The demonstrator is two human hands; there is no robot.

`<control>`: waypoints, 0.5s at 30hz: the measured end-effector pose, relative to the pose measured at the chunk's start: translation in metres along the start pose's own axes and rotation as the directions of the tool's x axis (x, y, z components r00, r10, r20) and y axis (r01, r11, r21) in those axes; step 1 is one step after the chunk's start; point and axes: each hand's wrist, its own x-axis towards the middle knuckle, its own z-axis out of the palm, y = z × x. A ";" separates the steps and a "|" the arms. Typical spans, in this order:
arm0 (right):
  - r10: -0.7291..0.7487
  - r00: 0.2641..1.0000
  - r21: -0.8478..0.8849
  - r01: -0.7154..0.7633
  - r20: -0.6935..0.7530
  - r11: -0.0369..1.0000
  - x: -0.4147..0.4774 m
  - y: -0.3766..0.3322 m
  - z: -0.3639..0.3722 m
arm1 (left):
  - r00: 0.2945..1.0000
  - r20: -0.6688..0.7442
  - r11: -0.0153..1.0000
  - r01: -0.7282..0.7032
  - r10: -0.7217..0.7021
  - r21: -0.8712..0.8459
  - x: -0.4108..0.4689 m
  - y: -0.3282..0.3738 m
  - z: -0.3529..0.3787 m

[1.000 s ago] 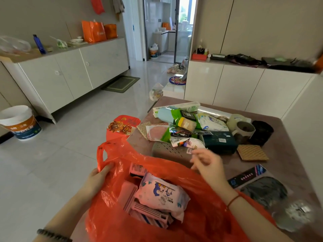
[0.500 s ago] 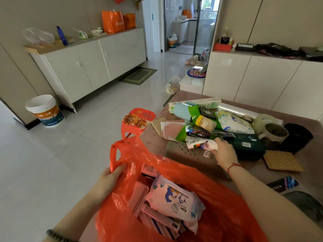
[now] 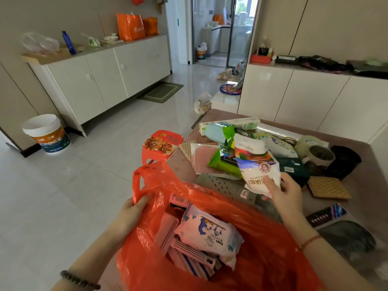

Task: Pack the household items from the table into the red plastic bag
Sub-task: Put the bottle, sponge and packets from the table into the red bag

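The red plastic bag [image 3: 262, 244] gapes open at the table's near edge. Inside lie a pack of baby wipes [image 3: 206, 233] and pink striped items [image 3: 189, 255]. My left hand [image 3: 134, 213] grips the bag's left rim below its handle. My right hand [image 3: 285, 192] holds a white packet with a colourful print [image 3: 255, 162] by its lower end, lifted above the pile. The pile on the table [image 3: 367, 185] holds a green pack [image 3: 222, 163], a pink packet [image 3: 202, 157], a long box [image 3: 228, 123], a dark green box [image 3: 294, 168] and a grey perforated tray [image 3: 222, 186].
A mug [image 3: 319, 157], a black cup [image 3: 344, 160] and a woven coaster [image 3: 327, 186] sit at the table's right. A red stool [image 3: 161, 143] stands just left of the table. White cabinets line both walls; a bucket [image 3: 47, 133] stands on the tiled floor at left.
My right hand reached into the pile, took hold of the white packet and lifted it up toward the bag. My left hand kept its hold on the bag's rim.
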 end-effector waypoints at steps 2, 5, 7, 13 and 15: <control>-0.073 0.996 0.131 0.067 0.044 0.989 -0.033 -0.020 -0.010 | 0.999 -0.007 0.999 -0.038 0.038 0.023 -0.003 0.002 -0.002; -0.173 0.963 0.214 0.129 0.204 0.968 -0.075 -0.038 -0.023 | 0.991 -0.023 0.988 -0.128 0.131 0.090 -0.005 0.007 -0.006; -0.222 0.915 0.178 0.170 0.336 0.969 -0.098 -0.036 -0.022 | 0.983 -0.018 0.972 -0.178 0.183 0.151 -0.008 0.012 -0.009; -0.181 0.916 -0.144 0.246 0.357 0.959 -0.149 0.011 0.031 | 0.936 0.040 0.883 -0.343 0.349 0.320 -0.023 0.017 -0.025; -0.193 0.928 -0.238 0.276 0.319 0.931 -0.157 0.024 0.052 | 0.931 0.055 0.870 -0.356 0.360 0.342 -0.027 0.017 -0.028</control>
